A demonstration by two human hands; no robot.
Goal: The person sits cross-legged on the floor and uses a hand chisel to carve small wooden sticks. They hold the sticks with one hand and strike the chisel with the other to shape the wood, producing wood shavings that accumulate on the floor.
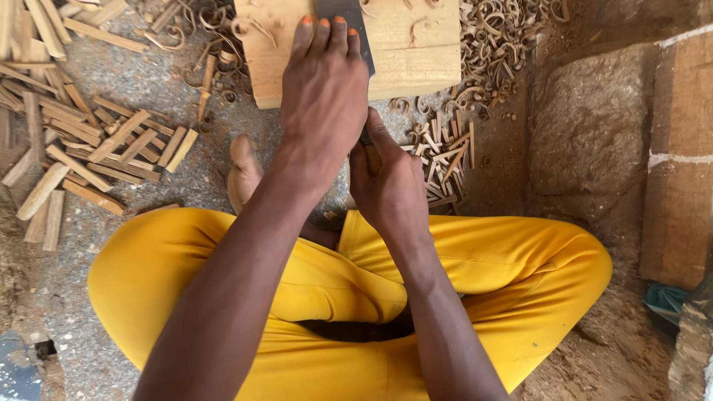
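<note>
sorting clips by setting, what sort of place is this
Most likely an outdoor or floor-level woodworking spot. The person sits cross-legged on rough ground, left hand pressing a dark blade on a wooden block, right hand gripping its handle. Split wood sticks and curled shavings lie around.

You sit on gritty grey ground (148,82) in daylight; a rough stone (587,134) and timber beam (679,156) stand at the frame's right.
</note>
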